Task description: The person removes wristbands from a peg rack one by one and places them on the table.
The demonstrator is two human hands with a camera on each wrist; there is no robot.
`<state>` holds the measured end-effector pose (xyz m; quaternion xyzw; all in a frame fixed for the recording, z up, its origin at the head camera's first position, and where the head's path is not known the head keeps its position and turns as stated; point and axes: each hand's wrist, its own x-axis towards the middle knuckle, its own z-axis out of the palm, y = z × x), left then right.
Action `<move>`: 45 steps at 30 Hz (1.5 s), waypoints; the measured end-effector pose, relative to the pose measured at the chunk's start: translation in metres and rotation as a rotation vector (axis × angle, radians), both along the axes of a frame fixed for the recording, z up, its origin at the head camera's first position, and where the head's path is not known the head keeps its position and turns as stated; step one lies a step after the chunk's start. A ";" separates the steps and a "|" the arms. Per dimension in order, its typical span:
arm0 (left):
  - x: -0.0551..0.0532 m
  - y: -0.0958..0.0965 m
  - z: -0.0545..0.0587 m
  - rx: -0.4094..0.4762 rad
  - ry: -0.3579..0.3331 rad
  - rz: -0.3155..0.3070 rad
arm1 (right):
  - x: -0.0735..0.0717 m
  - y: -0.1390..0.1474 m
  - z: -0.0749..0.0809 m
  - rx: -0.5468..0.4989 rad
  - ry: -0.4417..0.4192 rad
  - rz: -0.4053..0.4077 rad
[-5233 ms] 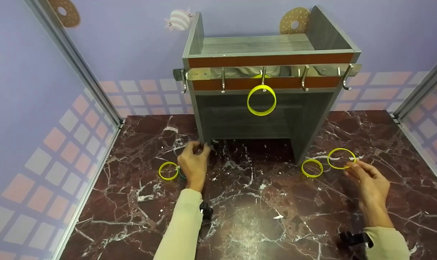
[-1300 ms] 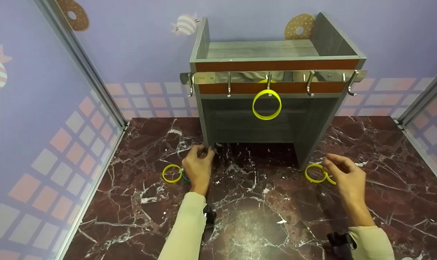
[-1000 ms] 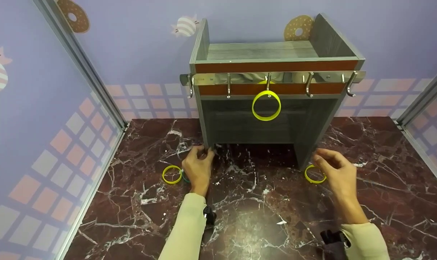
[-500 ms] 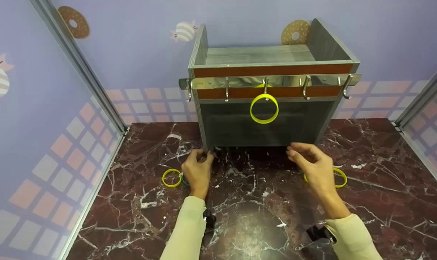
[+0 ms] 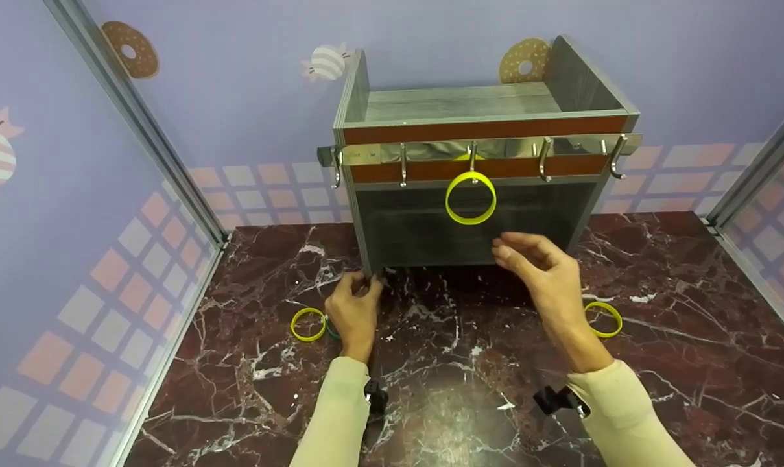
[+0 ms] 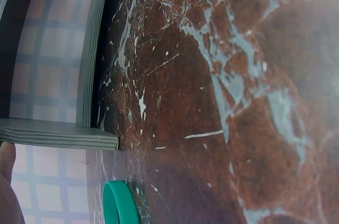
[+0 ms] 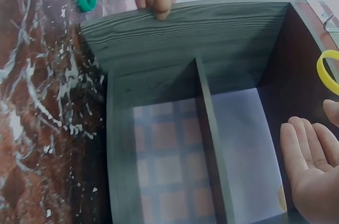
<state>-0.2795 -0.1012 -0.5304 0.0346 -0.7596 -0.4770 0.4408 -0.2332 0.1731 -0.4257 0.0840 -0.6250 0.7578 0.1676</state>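
Note:
A small grey wooden shelf unit (image 5: pixel 489 120) stands at the back, with a metal hook rail (image 5: pixel 424 150) across its front. A yellow silicone wristband (image 5: pixel 471 224) hangs from the middle hook. My left hand (image 5: pixel 353 314) grips the front edge of the unit's left side panel, low down; in the right wrist view its fingers (image 7: pixel 160 1) lie at that panel's edge. My right hand (image 5: pixel 547 279) is raised in front of the unit, just below and right of the hanging wristband, fingers loosely bent and holding nothing. In the right wrist view its palm (image 7: pixel 318 181) shows.
A second yellow wristband (image 5: pixel 307 324) lies left of my left hand beside a green wristband (image 6: pixel 126 203), largely hidden in the head view. Another yellow wristband (image 5: pixel 604 320) lies right of my right forearm. Patterned walls (image 5: pixel 236 78) enclose the dark red marbled tabletop (image 5: pixel 430 415).
My right hand has put down the yellow wristband it held on the right, then moved left and up toward the hanging wristband. My left hand keeps its grip on the panel.

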 end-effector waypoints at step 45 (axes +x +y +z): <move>0.000 0.000 -0.001 -0.020 0.038 -0.015 | -0.010 -0.031 0.054 -0.180 0.142 0.036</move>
